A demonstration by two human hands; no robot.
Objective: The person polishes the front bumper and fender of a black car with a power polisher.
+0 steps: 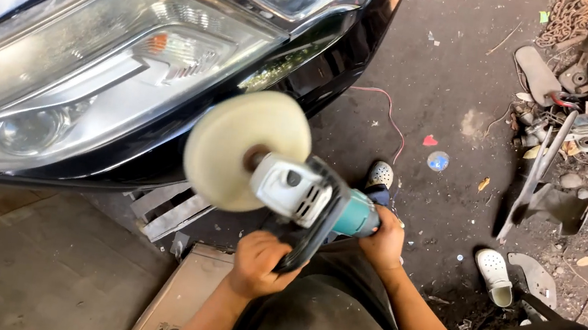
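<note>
A polisher (305,197) is held up near the car headlight (86,77), its cream pad (243,147) angled left. The left hand (258,262) is closed round the side handle for steadiness. The right hand (384,237) is clamped on the teal body.

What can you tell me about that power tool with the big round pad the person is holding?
The polisher is a handheld machine with a pale grey head, teal body and black loop side handle. A thick, cream, woolly-looking round pad sits on its spindle, facing the car headlight without clearly touching it. The left hand grips the black handle; the right hand holds the teal body.
</note>
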